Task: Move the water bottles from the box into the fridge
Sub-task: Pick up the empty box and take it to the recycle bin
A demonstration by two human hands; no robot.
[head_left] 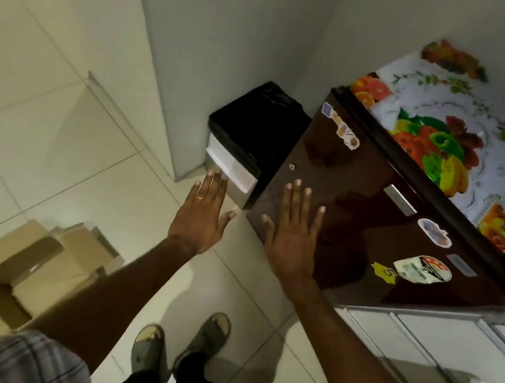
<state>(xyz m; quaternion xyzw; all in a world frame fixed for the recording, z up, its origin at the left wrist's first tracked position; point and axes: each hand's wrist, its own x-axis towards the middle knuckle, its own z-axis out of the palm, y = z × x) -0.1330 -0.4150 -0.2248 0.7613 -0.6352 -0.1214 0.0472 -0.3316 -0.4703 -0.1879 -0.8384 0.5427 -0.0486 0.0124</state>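
Observation:
A small dark brown fridge stands at the right with its door closed and stickers on the front. A fruit-print cloth covers its top. An open cardboard box sits on the floor at the lower left; its inside is dark and no bottles show in it. My left hand is held out flat with straight fingers and holds nothing, in front of the bin beside the fridge. My right hand is also flat and empty, spread in front of the fridge door's left part; whether it touches the door I cannot tell.
A bin lined with a black bag stands in the corner between a white wall and the fridge. The floor is pale tile. My sandalled feet are below. A white ledge runs under the fridge.

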